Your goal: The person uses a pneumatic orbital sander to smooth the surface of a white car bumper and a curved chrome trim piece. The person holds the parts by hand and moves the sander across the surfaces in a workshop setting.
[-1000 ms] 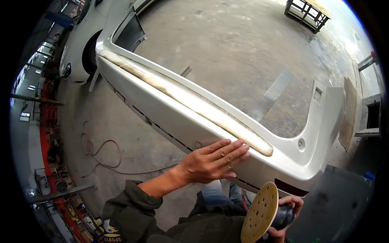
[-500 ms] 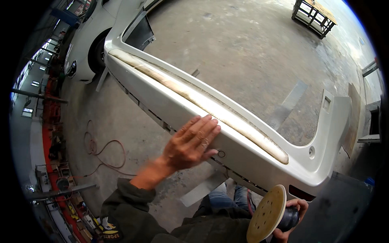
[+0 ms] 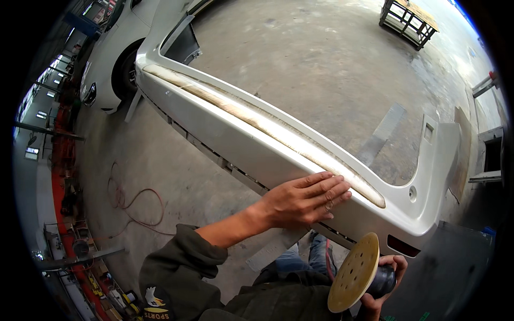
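Note:
A white car bumper (image 3: 225, 131) runs slantwise in front of me, from far left to near right. Along its top lies a long strip with a brownish, worn-looking border (image 3: 251, 119) and a bright glare down the middle. My left hand (image 3: 308, 199) rests flat on the bumper's near face, fingers stretched, their tips touching the strip's edge toward its right end. At the lower right my right hand (image 3: 395, 267) grips a disc sander (image 3: 356, 273) by its black body. The sander's round yellow pad, dotted with holes, is turned up and stands apart from the bumper.
A white car (image 3: 110, 64) stands beyond the bumper's left end. A thin red hose (image 3: 144, 193) loops on the concrete floor at the left, near shelving with tools. A wooden-topped metal-frame table (image 3: 409, 24) stands far right. Flat grey strips (image 3: 383, 134) show beneath the bumper.
My left hand has slid to the right along the bumper, staying flat on it. My right hand still holds the sander in nearly the same place. The view has shifted slightly.

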`<action>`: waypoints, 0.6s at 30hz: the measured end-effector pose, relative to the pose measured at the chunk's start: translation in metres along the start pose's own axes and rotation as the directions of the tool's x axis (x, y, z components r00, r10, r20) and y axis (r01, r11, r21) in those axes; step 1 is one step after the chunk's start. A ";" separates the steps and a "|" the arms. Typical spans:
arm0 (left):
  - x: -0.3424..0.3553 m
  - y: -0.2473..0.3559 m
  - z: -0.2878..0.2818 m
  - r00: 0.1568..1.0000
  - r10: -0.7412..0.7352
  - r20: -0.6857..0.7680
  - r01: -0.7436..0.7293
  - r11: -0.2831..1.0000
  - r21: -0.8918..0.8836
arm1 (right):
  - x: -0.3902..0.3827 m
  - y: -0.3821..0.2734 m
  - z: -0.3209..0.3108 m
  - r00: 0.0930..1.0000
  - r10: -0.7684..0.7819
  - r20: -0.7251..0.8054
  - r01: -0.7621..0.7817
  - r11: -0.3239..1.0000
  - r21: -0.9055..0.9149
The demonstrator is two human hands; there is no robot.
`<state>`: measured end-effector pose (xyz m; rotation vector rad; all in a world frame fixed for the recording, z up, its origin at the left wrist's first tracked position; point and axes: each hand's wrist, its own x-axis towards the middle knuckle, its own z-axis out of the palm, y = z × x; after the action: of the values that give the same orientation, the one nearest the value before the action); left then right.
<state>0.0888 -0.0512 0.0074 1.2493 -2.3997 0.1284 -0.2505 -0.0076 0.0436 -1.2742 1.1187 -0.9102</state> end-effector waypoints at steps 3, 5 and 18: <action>-0.007 -0.013 -0.010 1.000 0.007 0.027 -0.007 1.000 -0.020 | -0.010 0.006 0.003 0.998 -0.014 -0.054 0.018 0.998 0.065; -0.018 -0.024 -0.017 0.998 -0.002 0.069 0.002 1.000 -0.005 | -0.016 0.001 0.014 0.989 0.016 -0.148 0.004 0.991 0.137; 0.008 -0.029 -0.049 0.983 -0.017 0.183 0.064 0.965 -0.256 | -0.067 0.012 0.024 0.969 -0.039 -0.246 0.076 0.987 0.144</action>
<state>0.1244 -0.0608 0.0520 1.2288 -2.4400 -0.3169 -0.2445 0.0638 0.0384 -1.0953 1.1808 -1.1968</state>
